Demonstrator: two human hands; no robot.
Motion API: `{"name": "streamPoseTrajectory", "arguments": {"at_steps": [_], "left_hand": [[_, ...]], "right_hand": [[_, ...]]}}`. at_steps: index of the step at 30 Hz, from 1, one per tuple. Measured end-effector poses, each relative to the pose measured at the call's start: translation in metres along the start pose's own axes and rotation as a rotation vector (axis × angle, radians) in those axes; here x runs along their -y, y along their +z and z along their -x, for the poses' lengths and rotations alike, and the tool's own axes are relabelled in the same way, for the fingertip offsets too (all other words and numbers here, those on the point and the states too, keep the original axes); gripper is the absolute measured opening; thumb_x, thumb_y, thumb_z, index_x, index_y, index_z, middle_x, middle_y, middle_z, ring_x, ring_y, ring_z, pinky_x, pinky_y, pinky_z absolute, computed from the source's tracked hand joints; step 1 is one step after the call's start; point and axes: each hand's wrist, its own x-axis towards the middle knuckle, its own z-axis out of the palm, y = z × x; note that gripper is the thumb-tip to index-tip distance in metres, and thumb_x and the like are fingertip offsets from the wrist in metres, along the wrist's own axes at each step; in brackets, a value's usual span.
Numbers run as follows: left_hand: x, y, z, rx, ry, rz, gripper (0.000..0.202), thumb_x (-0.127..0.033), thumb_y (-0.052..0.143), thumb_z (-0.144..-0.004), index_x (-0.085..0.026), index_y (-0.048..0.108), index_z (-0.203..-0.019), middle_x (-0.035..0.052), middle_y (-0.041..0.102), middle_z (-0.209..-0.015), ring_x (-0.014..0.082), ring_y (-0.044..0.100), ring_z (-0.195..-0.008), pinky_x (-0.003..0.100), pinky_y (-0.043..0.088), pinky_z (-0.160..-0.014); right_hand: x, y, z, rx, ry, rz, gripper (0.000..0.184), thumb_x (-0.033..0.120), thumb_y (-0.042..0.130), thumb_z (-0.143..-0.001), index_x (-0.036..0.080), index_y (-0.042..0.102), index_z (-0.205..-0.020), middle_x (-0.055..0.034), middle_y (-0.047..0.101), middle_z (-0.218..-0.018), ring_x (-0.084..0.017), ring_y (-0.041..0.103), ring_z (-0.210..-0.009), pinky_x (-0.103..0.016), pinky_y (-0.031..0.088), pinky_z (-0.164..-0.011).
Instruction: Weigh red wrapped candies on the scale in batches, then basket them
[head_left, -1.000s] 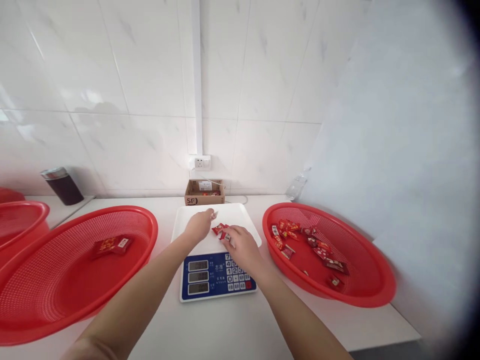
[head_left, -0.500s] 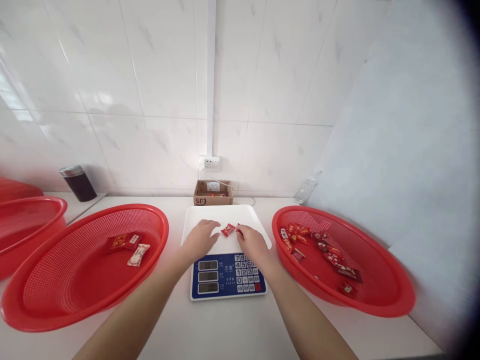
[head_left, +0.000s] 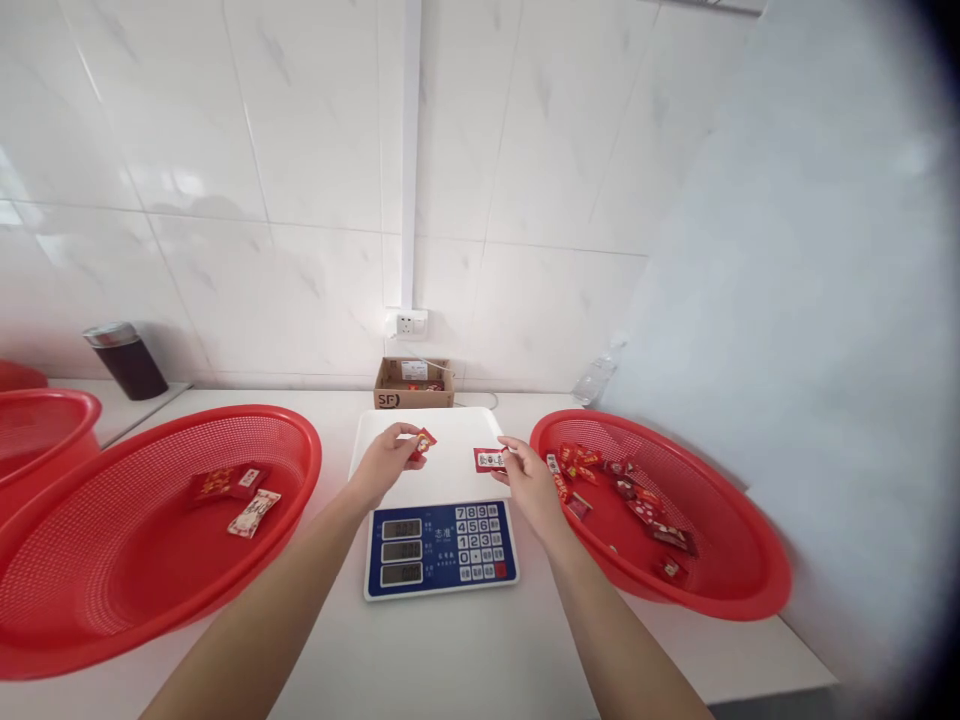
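Over the white pan of a digital scale (head_left: 442, 552), my left hand (head_left: 385, 462) pinches a small red wrapped candy (head_left: 424, 443) between thumb and fingers. My right hand (head_left: 529, 482) grips a red candy packet with a white label (head_left: 490, 460), held above the pan's right side. Dark characters show on that label. Wrapped candies (head_left: 651, 500) in red and brown lie scattered in the right-hand red basket (head_left: 739, 600). The left-hand red basket (head_left: 90, 640) holds a large red packet (head_left: 217, 484) and a cream-and-red packet (head_left: 253, 513).
A small cardboard box (head_left: 414, 397) with packets inside stands behind the scale, below a wall socket (head_left: 407, 323). A dark flask (head_left: 127, 362) is at the back left, near another red basket (head_left: 45, 440). A clear bottle (head_left: 598, 372) leans at the back right.
Both hands have lifted from the scale pan and moved apart. The small red candy from the pan is now in my left hand, and the labelled packet shows in my right. The view has shifted slightly.
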Motion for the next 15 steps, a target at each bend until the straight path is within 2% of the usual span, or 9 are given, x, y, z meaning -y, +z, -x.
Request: {"name": "streamPoseTrajectory", "arguments": {"at_steps": [2,4,7,9,12,14,15], "left_hand": [[0.003,-0.020,0.016,-0.060,-0.032,0.088,0.034,-0.039,0.033,-0.087,-0.016,0.049,-0.106,0.0088,0.068,-0.096,0.0122,0.064,-0.076,0.028,0.052,-0.070],[0.010,-0.045,0.033,-0.173,-0.067,0.088,0.035,-0.041,0.036,-0.085,-0.017,0.049,-0.106,0.0079,0.067,-0.096,0.0134,0.063,-0.077,0.029,0.052,-0.070],[0.023,-0.083,0.059,-0.391,-0.154,-0.213,0.035,-0.043,0.036,-0.084,-0.021,0.052,-0.105,0.0051,0.067,-0.090,0.0184,0.063,-0.076,0.034,0.051,-0.068],[0.032,-0.102,0.072,-0.444,-0.209,-0.477,0.037,-0.042,0.033,-0.084,-0.022,0.054,-0.107,0.0065,0.067,-0.092,0.0240,0.062,-0.082,0.039,0.049,-0.069],[0.035,-0.110,0.082,-0.424,-0.172,-0.645,0.039,-0.038,0.034,-0.084,-0.018,0.056,-0.110,0.0116,0.061,-0.113,0.0302,0.053,-0.108,0.046,0.044,-0.086],[0.029,-0.098,0.084,-0.385,-0.100,-0.575,0.040,-0.040,0.037,-0.083,-0.019,0.055,-0.113,0.0105,0.056,-0.122,0.0283,0.046,-0.117,0.045,0.039,-0.095],[0.024,-0.088,0.085,-0.339,-0.078,-0.482,0.042,-0.042,0.038,-0.083,-0.020,0.053,-0.115,0.0090,0.056,-0.123,0.0263,0.047,-0.117,0.043,0.040,-0.095]], "right_hand": [[0.000,0.005,-0.001,0.007,0.047,-0.143,0.031,0.038,0.049,-0.080,0.021,0.058,-0.104,-0.0054,0.061,-0.103,-0.018,0.063,-0.088,-0.036,0.056,-0.078],[0.001,0.011,-0.001,0.031,0.076,-0.237,0.032,0.039,0.055,-0.076,0.021,0.058,-0.102,-0.0041,0.062,-0.099,-0.018,0.063,-0.090,-0.038,0.055,-0.082],[0.004,0.022,0.002,0.079,0.092,-0.307,0.036,0.038,0.059,-0.074,0.021,0.056,-0.105,-0.0034,0.063,-0.098,-0.018,0.062,-0.092,-0.038,0.054,-0.085],[0.007,0.029,0.005,0.102,0.093,-0.302,0.037,0.038,0.058,-0.074,0.021,0.056,-0.106,-0.0038,0.063,-0.100,-0.018,0.062,-0.092,-0.037,0.053,-0.083],[0.013,0.036,0.009,0.126,0.089,-0.258,0.039,0.039,0.058,-0.073,0.020,0.055,-0.107,-0.0049,0.063,-0.100,-0.018,0.061,-0.091,-0.036,0.054,-0.077],[0.018,0.041,0.014,0.165,0.086,-0.259,0.040,0.040,0.058,-0.073,0.019,0.055,-0.107,-0.0050,0.065,-0.096,-0.018,0.061,-0.088,-0.036,0.053,-0.076],[0.022,0.043,0.017,0.198,0.084,-0.274,0.040,0.040,0.058,-0.073,0.019,0.054,-0.107,-0.0047,0.065,-0.094,-0.018,0.061,-0.087,-0.035,0.053,-0.076]]}}
